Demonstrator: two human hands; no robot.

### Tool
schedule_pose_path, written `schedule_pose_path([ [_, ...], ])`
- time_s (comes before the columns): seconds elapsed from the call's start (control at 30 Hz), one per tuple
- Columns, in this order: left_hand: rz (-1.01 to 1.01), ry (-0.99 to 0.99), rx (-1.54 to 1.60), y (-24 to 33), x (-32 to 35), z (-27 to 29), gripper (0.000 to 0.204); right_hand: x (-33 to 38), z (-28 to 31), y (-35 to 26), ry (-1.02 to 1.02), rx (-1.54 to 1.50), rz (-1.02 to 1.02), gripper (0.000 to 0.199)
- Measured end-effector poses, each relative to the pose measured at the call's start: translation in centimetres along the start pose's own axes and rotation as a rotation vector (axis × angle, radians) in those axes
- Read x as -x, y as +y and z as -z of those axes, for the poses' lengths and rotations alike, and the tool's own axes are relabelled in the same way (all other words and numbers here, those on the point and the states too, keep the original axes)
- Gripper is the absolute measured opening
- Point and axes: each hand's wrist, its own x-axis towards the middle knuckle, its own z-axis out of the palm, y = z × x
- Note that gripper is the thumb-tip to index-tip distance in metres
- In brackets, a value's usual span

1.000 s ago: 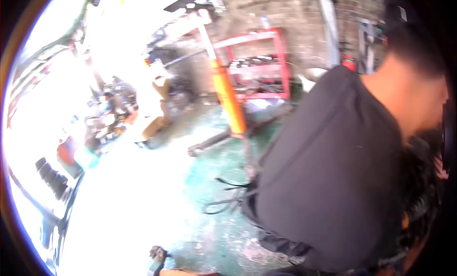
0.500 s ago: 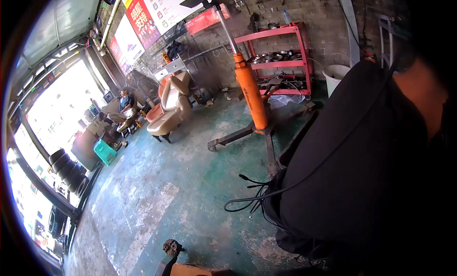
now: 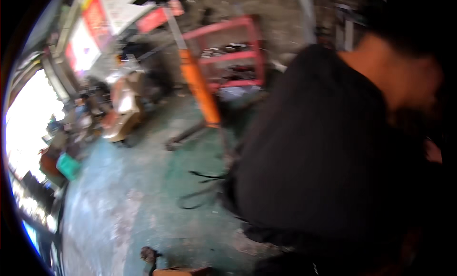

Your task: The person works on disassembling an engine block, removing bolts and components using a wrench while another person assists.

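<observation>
Neither of my hands shows in the head view. Close by on the right, a person in a black shirt [image 3: 309, 157] bends forward and fills much of the picture. Black cables [image 3: 193, 202] hang at that person's lower side, their loose ends over the green floor [image 3: 171, 228]. At the bottom edge lies a flat brown piece [image 3: 181, 272], with a dark, lumpy knob [image 3: 150, 253] beside it. The picture is smeared by motion, and the right side is dark.
Beyond the person stands an orange upright jack [image 3: 197, 85] on spread legs. A red shelf cart [image 3: 254, 52] with metal parts is by the brick wall. Farther left are a tan seat [image 3: 124, 116], a green stool [image 3: 68, 166] and a bright opening [image 3: 33, 114].
The view has swung to the right and blurred, so the jack, cart and seat sit farther left. More of the person in black shows.
</observation>
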Motion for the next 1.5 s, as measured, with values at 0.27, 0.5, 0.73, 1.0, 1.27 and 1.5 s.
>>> schedule_pose_path([
  [0.27, 0.08, 0.167, 0.069, 2.8, 2.3, 1.6, 0.022, -2.4, -7.2, -6.5, 0.1, -0.25, -0.366, 0.03],
  [0.5, 0.116, 0.102, 0.13, 2.6, 1.3, -0.7, 0.02, -3.7, -4.1, -6.9, 0.176, -0.244, -0.571, 0.021],
  [0.73, 0.124, 0.118, 0.104, 2.4, 1.8, -0.9, 0.021, -3.3, -5.4, -6.6, 0.184, -0.278, -0.617, 0.025],
  [1.0, 0.112, 0.13, 0.144, 3.4, 1.9, -0.4, 0.021, -3.4, -5.0, -4.9, 0.185, -0.41, -0.73, 0.046],
  [1.27, 0.099, 0.133, 0.165, 3.5, 2.0, 0.0, 0.021, -5.2, -1.7, -6.8, 0.162, -0.825, -0.889, 0.034],
  [1.5, 0.093, 0.152, 0.18, 3.4, 1.8, 0.2, 0.02, -5.5, 2.0, -5.6, 0.269, -0.811, -0.75, 0.016],
])
